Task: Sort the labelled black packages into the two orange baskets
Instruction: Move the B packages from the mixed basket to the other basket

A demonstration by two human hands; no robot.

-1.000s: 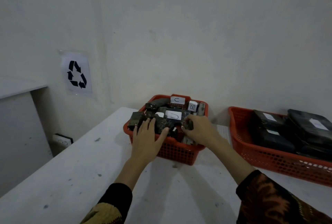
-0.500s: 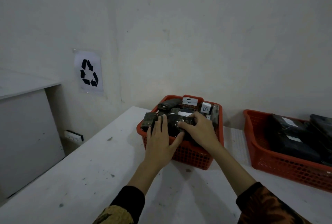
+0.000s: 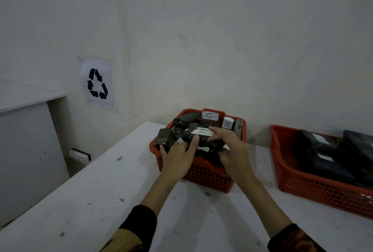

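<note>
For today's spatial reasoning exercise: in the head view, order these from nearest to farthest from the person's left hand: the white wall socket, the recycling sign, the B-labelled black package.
1. B-labelled black package, touching left hand.
2. White wall socket, lower left.
3. Recycling sign, upper left wall.

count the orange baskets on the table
2. A smaller orange plastic mesh basket sits mid-table, heaped with black packages, both hands over it. A larger orange mesh basket stands apart to its right, partly cut off by the frame edge.
</note>
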